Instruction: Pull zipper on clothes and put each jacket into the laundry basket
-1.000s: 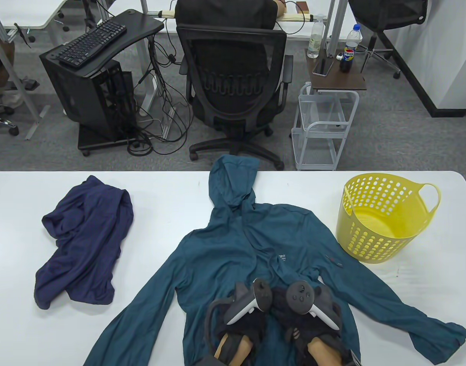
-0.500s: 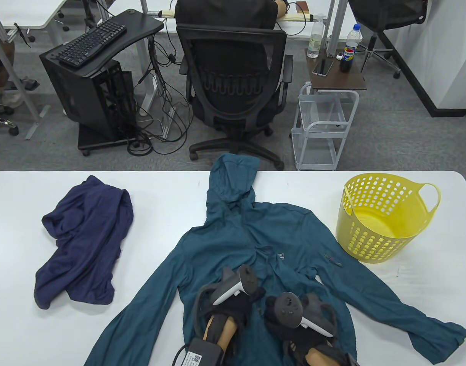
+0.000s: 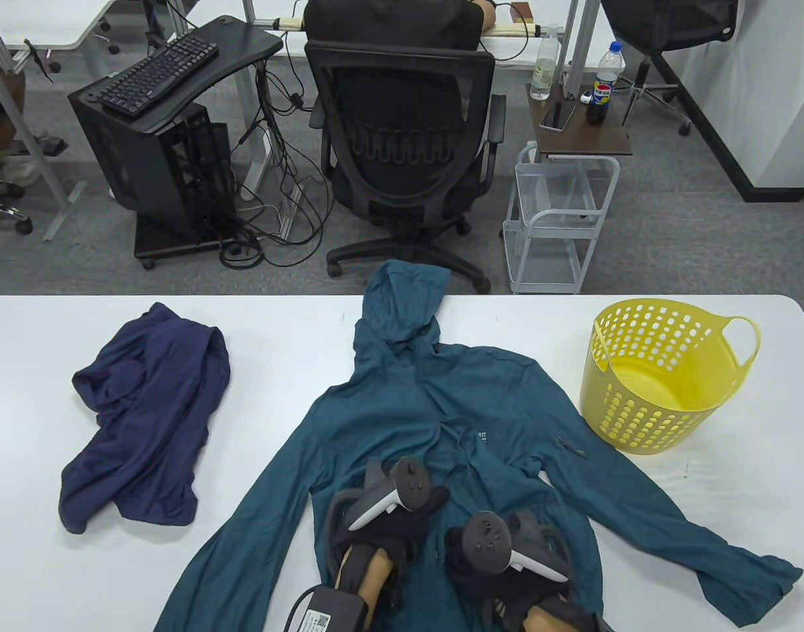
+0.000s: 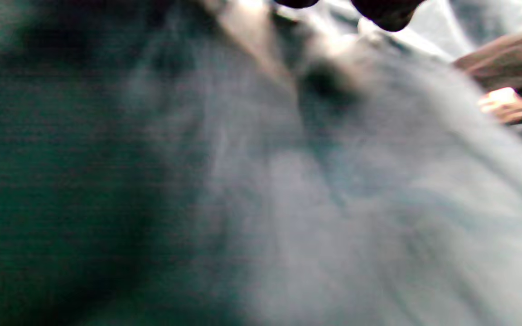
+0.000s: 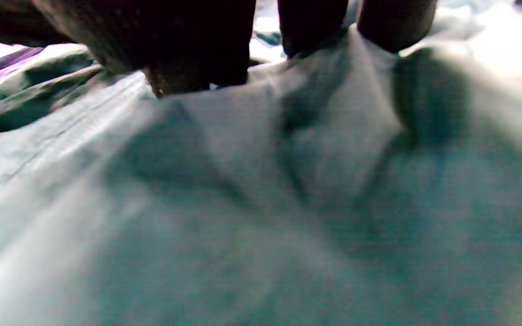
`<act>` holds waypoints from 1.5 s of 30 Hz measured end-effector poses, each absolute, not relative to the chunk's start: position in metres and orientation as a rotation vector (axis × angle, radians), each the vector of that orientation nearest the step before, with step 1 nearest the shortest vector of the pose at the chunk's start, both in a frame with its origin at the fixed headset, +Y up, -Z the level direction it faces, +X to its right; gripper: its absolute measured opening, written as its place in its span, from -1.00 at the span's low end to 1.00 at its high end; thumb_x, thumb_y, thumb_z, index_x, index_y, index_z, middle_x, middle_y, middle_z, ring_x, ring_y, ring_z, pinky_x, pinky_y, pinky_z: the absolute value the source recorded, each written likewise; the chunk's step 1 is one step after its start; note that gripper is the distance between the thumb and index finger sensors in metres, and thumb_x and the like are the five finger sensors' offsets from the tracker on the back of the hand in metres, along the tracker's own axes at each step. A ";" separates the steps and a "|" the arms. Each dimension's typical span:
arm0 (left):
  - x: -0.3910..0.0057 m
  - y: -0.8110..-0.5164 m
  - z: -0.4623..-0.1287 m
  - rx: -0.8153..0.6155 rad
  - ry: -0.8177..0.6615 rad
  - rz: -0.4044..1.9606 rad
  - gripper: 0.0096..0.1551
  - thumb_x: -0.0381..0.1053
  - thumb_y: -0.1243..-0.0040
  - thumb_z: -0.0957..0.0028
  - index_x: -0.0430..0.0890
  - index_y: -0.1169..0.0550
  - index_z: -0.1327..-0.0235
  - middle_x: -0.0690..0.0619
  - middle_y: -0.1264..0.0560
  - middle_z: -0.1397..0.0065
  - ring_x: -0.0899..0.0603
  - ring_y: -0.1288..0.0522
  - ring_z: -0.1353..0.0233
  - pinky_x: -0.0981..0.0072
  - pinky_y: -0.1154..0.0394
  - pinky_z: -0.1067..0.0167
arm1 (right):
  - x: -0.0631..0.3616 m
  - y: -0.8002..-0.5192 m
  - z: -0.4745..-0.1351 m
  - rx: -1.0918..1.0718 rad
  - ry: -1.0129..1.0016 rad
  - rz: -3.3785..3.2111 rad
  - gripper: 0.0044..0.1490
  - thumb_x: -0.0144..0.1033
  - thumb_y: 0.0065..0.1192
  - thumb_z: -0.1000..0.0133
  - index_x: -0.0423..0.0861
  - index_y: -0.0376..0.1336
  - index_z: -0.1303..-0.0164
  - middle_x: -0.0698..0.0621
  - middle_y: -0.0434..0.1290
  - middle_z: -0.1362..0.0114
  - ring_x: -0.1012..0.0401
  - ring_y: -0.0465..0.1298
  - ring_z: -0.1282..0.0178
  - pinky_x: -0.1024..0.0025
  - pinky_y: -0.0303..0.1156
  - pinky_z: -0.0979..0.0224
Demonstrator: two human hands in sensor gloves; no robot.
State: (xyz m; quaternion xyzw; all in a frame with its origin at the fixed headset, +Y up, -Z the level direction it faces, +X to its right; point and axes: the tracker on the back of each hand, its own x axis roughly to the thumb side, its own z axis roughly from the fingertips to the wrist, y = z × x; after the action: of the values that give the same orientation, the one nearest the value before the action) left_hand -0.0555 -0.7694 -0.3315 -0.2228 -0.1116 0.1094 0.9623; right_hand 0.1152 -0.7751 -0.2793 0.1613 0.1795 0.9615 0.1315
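A teal hooded jacket (image 3: 402, 421) lies spread front-up on the middle of the white table (image 3: 33, 579), its hood over the far edge. Both gloved hands sit on its lower front. My left hand (image 3: 423, 512) is over the centre line; the blurred left wrist view shows only two fingertips (image 4: 385, 13) above the cloth, so its grip is unclear. My right hand (image 3: 464, 552) is nearer me, and its thumb and fingers (image 5: 311, 27) pinch a raised fold of teal fabric (image 5: 261, 136). A crumpled navy jacket (image 3: 145, 415) lies at the left. The yellow laundry basket (image 3: 665, 375) stands at the right, with nothing seen inside.
A small battery pack with a cable (image 3: 323, 615) hangs at my left forearm by the near edge. Beyond the far edge stand an occupied office chair (image 3: 402, 145), a white wire cart (image 3: 553, 224) and a computer stand (image 3: 158, 151).
My left hand has slid left and slightly away. My right hand has drawn back toward the near edge and left. The jacket's chest and hood shifted a little left.
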 end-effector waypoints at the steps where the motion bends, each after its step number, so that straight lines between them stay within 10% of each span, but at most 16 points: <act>1: -0.054 -0.764 -0.328 -0.420 -0.235 0.224 -0.38 0.17 0.01 0.06 0.54 -0.27 -0.33 0.26 -0.06 -0.71 -0.22 0.05 -0.66 -0.33 0.01 -0.44 | 0.118 -0.777 -0.283 0.443 0.509 2.781 -0.45 0.01 0.17 -0.15 0.11 0.38 -0.34 0.17 0.23 -0.72 -0.15 0.13 -0.67 -0.24 0.19 -0.50; 8: -0.023 -0.752 -0.306 -0.410 -0.292 0.107 -0.36 0.17 0.04 0.05 0.50 -0.26 -0.36 0.24 -0.28 -0.66 -0.16 -0.27 -0.61 -0.26 -0.18 -0.43 | 0.137 -0.785 -0.301 0.289 0.436 2.718 -0.44 0.02 0.16 -0.14 0.13 0.36 -0.34 0.22 0.22 -0.72 -0.06 0.08 -0.70 -0.16 0.09 -0.57; 18: -0.038 -0.785 -0.321 -0.577 -0.230 0.111 -0.35 0.15 0.02 0.05 0.57 -0.19 -0.33 0.35 0.04 -0.68 -0.08 0.09 -0.66 -0.24 0.00 -0.48 | 0.127 -0.778 -0.291 0.389 0.330 2.813 -0.45 -0.04 0.25 -0.12 0.09 0.41 -0.32 0.05 0.29 -0.70 -0.20 0.21 -0.64 -0.26 0.14 -0.52; 45: -0.086 -0.798 -0.348 -0.510 -0.057 0.147 -0.37 0.18 0.07 0.05 0.68 -0.11 -0.25 0.44 0.13 -0.68 -0.03 0.20 -0.67 -0.19 0.15 -0.51 | 0.068 -0.764 -0.243 0.886 0.543 2.752 -0.49 0.04 0.28 -0.10 0.05 0.50 -0.16 -0.01 0.43 -0.50 -0.14 0.20 -0.61 -0.23 0.14 -0.54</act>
State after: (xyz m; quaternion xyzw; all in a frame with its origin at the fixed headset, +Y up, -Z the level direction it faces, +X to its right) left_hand -0.0864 -0.7984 -0.3478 -0.2519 -0.0283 0.0726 0.9646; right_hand 0.0680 -0.7637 -0.2434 0.2995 0.1835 0.9309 0.0997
